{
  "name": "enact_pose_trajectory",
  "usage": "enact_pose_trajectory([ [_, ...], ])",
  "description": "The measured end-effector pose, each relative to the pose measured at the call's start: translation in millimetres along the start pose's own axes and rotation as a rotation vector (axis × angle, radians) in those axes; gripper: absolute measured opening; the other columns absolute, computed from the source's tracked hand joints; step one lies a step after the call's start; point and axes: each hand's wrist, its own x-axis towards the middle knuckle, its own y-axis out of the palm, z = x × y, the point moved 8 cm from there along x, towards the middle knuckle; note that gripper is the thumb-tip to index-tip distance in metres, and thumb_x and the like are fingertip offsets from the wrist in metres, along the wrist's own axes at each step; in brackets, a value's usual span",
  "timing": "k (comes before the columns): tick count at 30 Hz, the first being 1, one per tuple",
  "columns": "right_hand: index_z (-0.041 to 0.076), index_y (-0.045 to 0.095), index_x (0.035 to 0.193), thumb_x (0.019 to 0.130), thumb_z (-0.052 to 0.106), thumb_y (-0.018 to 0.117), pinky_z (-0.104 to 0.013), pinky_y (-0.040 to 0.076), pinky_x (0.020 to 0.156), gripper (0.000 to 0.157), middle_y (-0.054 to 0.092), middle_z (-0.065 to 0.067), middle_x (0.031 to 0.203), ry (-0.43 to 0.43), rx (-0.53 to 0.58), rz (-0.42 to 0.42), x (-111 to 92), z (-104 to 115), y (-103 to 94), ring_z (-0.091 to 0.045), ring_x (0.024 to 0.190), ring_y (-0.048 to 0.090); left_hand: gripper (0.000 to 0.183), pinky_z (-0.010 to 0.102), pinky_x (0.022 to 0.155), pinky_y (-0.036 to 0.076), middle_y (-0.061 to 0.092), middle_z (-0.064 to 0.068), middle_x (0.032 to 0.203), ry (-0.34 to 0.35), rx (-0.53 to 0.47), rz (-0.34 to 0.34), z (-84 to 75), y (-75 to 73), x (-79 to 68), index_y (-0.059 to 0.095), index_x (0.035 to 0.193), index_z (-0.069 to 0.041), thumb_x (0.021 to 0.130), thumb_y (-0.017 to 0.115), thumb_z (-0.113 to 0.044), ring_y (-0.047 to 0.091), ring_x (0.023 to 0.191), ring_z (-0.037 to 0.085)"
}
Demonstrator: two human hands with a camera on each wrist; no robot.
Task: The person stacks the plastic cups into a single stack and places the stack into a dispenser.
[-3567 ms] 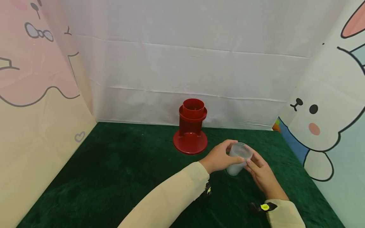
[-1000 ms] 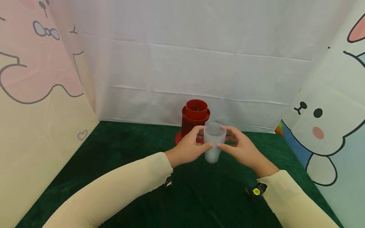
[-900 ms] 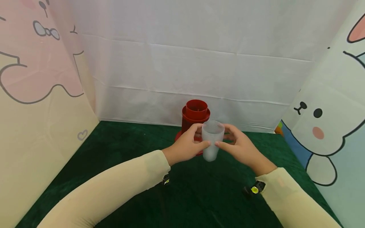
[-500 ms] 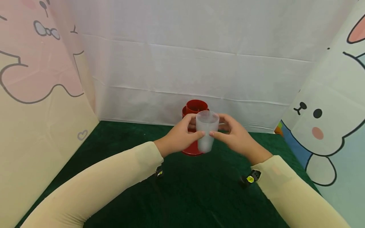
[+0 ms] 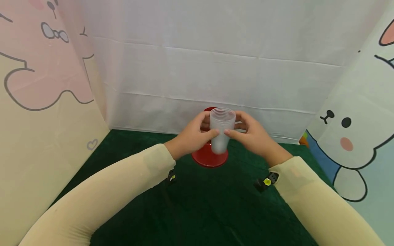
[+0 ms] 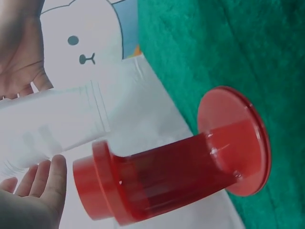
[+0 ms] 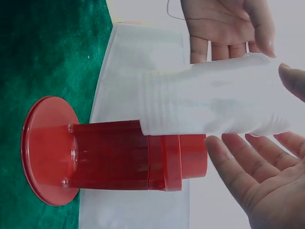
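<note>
Both hands hold a stack of translucent plastic cups between them, upright with the rims up in the head view. My left hand grips its left side and my right hand its right side, the thumbs in front and the fingers behind. A red cup dispenser stands behind the stack, its upper part largely hidden in the head view. The left wrist view shows the dispenser's round foot, body and collared top. In the right wrist view the bottom of the stack overlaps the dispenser's upper body.
A dark green cloth covers the table. A white fabric wall rises close behind the dispenser, with cartoon-printed fabric at the left and right. A small camera sits on each wrist.
Both hands have carried the cup stack from the right side of the table leftward and upward, bringing it in front of the red dispenser. The tilted stack now stands more upright.
</note>
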Motion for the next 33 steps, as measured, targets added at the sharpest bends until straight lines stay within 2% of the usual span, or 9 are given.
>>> enact_pose_trajectory([
  [12,0.018,0.038,0.156,0.099,0.039,0.071,-0.056,0.051,0.101,0.069,0.051,-0.007,0.147,-0.056,0.037,-0.086,23,18,-12.0,-0.03,0.129,0.057,0.066,0.046,0.108,0.046,0.05,0.003,0.148,0.03,0.054,-0.082,-18.2,-21.9,20.0,0.031,0.159,-0.014,0.104,0.062,-0.034,0.05,0.13,0.021],
  [22,0.015,0.041,0.154,0.098,0.037,0.07,-0.052,0.053,0.099,0.067,0.053,-0.008,0.143,-0.074,0.041,-0.151,48,30,-26.1,-0.028,0.126,0.059,0.063,0.045,0.108,0.047,0.048,0.003,0.152,0.05,0.053,-0.142,-31.0,-37.5,40.0,0.031,0.159,-0.015,0.106,0.058,-0.034,0.048,0.136,0.02],
  [28,0.013,0.039,0.154,0.098,0.035,0.071,-0.05,0.054,0.098,0.069,0.053,-0.011,0.142,-0.07,0.073,-0.178,61,35,-33.1,-0.028,0.123,0.06,0.063,0.043,0.108,0.047,0.048,0.002,0.153,0.032,0.054,-0.184,-36.5,-44.3,51.2,0.032,0.159,-0.016,0.106,0.057,-0.037,0.048,0.136,0.018],
  [33,0.012,0.039,0.154,0.098,0.035,0.072,-0.048,0.055,0.098,0.069,0.054,-0.011,0.142,-0.079,0.054,-0.199,70,37,-39.6,-0.028,0.122,0.061,0.066,0.043,0.109,0.046,0.047,0.003,0.153,0.013,0.051,-0.216,-38.6,-47.2,61.5,0.03,0.16,-0.014,0.105,0.058,-0.038,0.047,0.137,0.019],
])
